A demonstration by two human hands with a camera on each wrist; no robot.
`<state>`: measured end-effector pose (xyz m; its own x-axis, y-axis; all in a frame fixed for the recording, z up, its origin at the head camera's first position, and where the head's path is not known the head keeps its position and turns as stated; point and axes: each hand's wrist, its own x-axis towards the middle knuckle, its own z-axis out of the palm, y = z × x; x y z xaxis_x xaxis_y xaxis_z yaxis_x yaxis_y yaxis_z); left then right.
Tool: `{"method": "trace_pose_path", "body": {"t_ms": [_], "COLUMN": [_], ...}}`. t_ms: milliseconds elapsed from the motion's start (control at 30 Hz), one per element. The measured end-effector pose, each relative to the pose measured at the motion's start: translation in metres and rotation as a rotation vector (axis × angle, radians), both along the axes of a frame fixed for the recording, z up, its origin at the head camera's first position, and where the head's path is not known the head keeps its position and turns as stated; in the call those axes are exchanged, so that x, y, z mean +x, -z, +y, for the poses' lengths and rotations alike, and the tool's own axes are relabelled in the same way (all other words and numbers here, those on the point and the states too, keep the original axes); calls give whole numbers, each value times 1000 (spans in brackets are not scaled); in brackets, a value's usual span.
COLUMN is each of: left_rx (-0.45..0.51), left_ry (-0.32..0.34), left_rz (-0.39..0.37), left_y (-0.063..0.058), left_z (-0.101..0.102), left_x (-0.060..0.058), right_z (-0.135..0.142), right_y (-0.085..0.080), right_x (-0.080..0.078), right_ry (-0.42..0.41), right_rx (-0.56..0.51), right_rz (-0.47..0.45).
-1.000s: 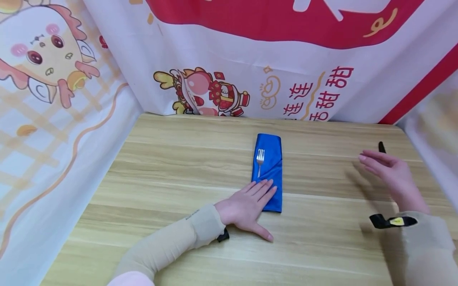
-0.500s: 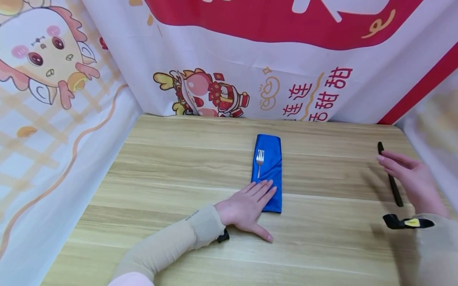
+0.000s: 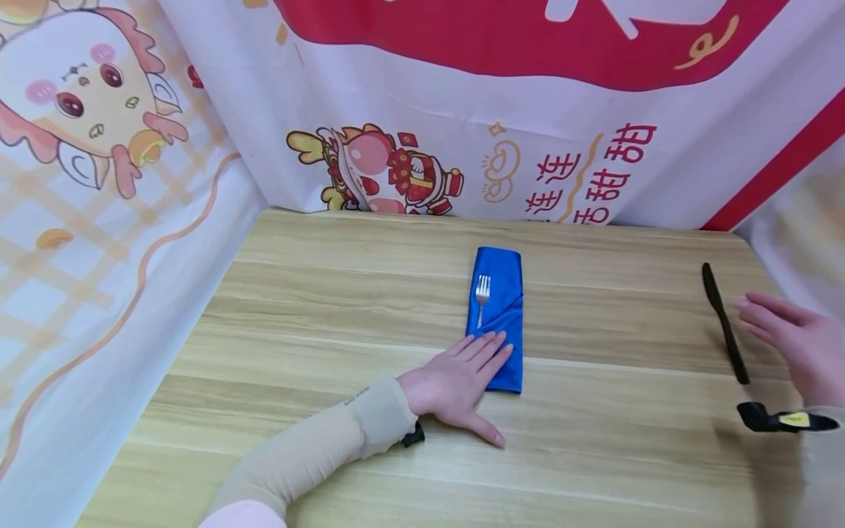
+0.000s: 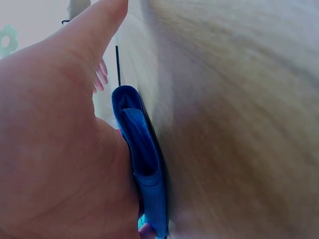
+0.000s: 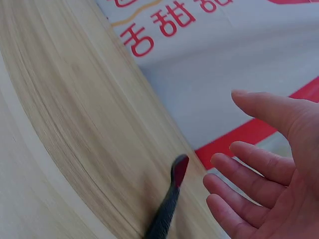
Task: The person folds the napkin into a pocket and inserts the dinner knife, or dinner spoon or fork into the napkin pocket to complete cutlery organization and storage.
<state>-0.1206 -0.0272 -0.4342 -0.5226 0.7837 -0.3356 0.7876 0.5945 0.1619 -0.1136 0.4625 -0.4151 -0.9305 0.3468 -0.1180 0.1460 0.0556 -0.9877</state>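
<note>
My left hand (image 3: 458, 381) rests flat, fingers spread, on the lower part of a folded blue cloth napkin (image 3: 499, 265). A silver fork (image 3: 483, 290) pokes its tines and neck out of a diagonal fold in that napkin. In the left wrist view, the layered end of the napkin (image 4: 153, 194) shows under the palm. At the right of the table lies a black table knife (image 3: 726, 326), slightly slanted. Just right of it, my right hand (image 3: 795, 341) hovers with relaxed fingers and holds nothing. The right wrist view shows the knife (image 5: 167, 209) beside the fingertips.
The light wood table (image 3: 317, 293) ends at a white and red printed cloth (image 3: 409, 81) along the back. Another printed cloth (image 3: 112, 257) hangs along the left side. Both wrists carry black straps, such as the right strap (image 3: 785, 419).
My right hand has moved right, past the knife, which now shows whole after being mostly covered. The left hand, napkin and fork have stayed in place.
</note>
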Motion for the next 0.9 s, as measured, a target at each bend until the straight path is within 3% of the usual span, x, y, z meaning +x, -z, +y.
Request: {"method": "trace_pose_path", "body": {"t_ms": [100, 333, 633, 900], "left_rx": [-3, 13, 18, 24], "left_ry": [3, 6, -1, -2], "left_rz": [1, 3, -1, -5], "left_y": [-1, -5, -4, -5], "left_z": [0, 0, 0, 0], "left_x": [0, 0, 1, 2], "right_z": [9, 26, 31, 27], "right_y": [3, 13, 27, 33], "right_x": [0, 1, 2, 2], "right_ry": [-2, -53, -26, -25], "right_rx": [23, 189, 62, 112], "right_rz": [-24, -137, -126, -139]}}
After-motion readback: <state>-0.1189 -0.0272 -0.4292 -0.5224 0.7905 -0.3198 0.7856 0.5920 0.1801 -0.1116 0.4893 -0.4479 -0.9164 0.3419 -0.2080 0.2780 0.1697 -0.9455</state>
